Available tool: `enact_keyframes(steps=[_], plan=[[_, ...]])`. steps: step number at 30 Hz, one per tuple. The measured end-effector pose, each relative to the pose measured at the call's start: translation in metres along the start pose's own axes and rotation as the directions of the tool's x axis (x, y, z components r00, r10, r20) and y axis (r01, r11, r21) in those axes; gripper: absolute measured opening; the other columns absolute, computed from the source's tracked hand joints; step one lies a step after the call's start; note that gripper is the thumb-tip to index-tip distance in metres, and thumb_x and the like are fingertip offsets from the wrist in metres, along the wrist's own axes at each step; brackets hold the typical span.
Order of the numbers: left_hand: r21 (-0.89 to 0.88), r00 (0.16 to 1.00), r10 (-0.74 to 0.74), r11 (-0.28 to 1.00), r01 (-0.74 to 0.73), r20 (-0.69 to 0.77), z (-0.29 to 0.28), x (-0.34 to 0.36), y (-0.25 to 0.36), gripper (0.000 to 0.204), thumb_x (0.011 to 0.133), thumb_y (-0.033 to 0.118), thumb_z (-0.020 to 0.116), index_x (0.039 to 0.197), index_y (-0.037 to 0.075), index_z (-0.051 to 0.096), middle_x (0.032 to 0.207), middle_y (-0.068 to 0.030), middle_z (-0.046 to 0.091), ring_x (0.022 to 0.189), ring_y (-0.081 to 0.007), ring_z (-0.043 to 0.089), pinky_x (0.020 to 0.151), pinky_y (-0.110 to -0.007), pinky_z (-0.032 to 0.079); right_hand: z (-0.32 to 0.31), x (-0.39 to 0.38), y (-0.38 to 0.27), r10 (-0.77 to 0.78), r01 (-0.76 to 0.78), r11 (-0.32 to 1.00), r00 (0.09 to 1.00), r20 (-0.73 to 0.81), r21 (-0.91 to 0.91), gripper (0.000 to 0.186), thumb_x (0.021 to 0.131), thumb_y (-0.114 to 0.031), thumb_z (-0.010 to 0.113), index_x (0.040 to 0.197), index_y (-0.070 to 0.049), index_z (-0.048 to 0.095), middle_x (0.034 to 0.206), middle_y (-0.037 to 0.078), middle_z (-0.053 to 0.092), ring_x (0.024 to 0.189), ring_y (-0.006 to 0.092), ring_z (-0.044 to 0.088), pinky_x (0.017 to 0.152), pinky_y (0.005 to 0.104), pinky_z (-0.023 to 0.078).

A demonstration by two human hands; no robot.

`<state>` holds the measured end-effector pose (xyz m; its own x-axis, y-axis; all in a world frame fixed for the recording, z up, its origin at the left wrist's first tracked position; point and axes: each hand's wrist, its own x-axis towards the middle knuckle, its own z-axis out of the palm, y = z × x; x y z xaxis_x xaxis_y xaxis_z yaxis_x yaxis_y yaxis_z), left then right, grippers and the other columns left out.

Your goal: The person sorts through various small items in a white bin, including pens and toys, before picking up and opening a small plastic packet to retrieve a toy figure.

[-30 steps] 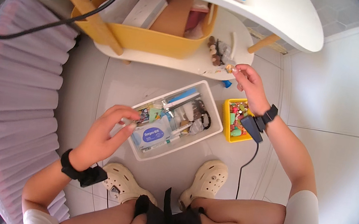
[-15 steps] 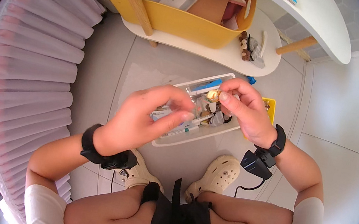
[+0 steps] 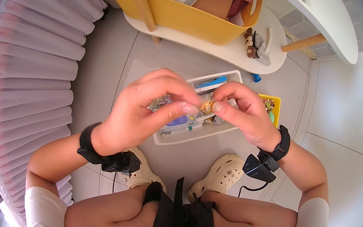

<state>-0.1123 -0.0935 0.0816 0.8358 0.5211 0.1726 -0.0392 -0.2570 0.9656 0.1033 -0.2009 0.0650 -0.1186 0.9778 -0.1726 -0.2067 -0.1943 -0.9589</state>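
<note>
Between the thumb and forefinger of my right hand [image 3: 250,117] is a small golden-orange figurine [image 3: 207,106], too small to make out in detail. My left hand [image 3: 146,110] is curled beside it, thumb and forefinger tips drawn close together at the figurine's left side. Whatever lies between those left fingertips is hidden. Both hands are above a white plastic bin [image 3: 172,141], which holds a blue-and-white package [image 3: 211,85], a white box with a purple patch [image 3: 179,123] and clear plastic pieces, partly covered by my hands.
A small yellow tray [image 3: 277,110] of beads and trinkets stands right of the bin. Beyond, a yellow tub [image 3: 181,17] and a brown beaded item [image 3: 249,44] sit on a low white shelf [image 3: 263,68]. A pleated pink curtain [image 3: 34,58] hangs at left.
My right hand has lowered the figurine slightly and brought it left. My left fingertips have come nearer to it. More of the yellow tray shows.
</note>
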Motion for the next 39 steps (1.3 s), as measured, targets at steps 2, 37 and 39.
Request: enact_keyframes(steps=[2,37,39], plan=[[-0.189,0.994,-0.107,0.976,0.106,0.007,0.001,-0.001,0.0,0.016,0.088,0.0,0.066,0.102,0.001,0.058,0.1,-0.0091,0.059,0.096,-0.0181,0.057,0.085,-0.03,0.046,0.0,0.0,0.001,0.002,-0.003,1.0,1.0,0.019,0.016,0.016,0.093,-0.016,0.065,0.103,-0.003,0.063,0.087,-0.004,0.059,0.079,0.0029,0.049,0.072,0.0202,0.041],[-0.291,0.976,-0.104,0.944,0.157,0.19,-0.006,-0.003,-0.003,0.012,0.086,0.003,0.07,0.096,0.005,0.064,0.105,-0.0075,0.052,0.1,-0.0164,0.051,0.09,-0.031,0.042,0.004,-0.004,-0.008,0.124,-0.143,0.988,0.962,0.242,0.063,0.019,0.092,-0.015,0.067,0.107,-0.003,0.065,0.099,0.0,0.065,0.092,0.006,0.057,0.08,0.0228,0.045],[-0.271,0.977,-0.1,0.951,0.149,0.188,-0.008,-0.004,-0.003,0.013,0.085,0.002,0.07,0.096,0.005,0.065,0.105,-0.0076,0.052,0.1,-0.0163,0.051,0.09,-0.031,0.042,0.005,-0.004,-0.008,0.132,-0.158,0.983,0.96,0.247,0.089,0.019,0.092,-0.016,0.067,0.107,-0.003,0.065,0.099,0.0,0.065,0.092,0.0059,0.056,0.081,0.023,0.045]])
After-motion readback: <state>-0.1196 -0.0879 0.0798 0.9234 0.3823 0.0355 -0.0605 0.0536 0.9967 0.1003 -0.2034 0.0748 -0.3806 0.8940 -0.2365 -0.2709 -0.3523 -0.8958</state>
